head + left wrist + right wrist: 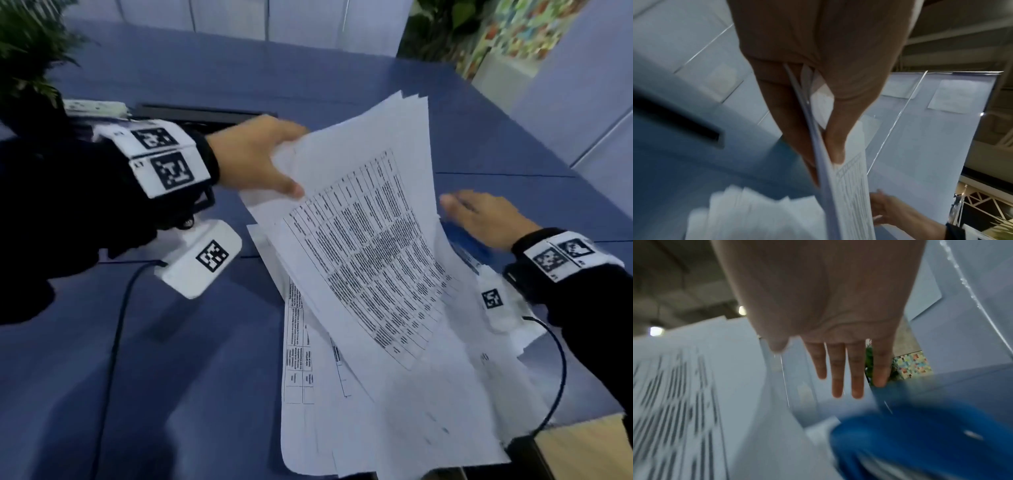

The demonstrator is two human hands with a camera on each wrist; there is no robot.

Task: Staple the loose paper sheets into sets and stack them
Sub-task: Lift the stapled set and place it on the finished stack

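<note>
My left hand [270, 161] pinches a bundle of printed sheets [370, 246] at its upper left corner and holds it lifted over the blue table [171, 359]. In the left wrist view the thumb and fingers [835, 146] clamp the sheets' edge [840, 186]. More loose sheets [325, 411] lie spread on the table beneath. My right hand [479, 216] hovers flat, fingers straight [838, 378], above a blue stapler [466, 243], which the bundle partly hides; it is a blue blur [920, 443] in the right wrist view.
A dark slot [202, 114] is cut into the table behind my left wrist, with a white power strip [92, 107] to its left. Plants [30, 51] stand at the back left and back right. A wooden edge [589, 442] shows at the lower right.
</note>
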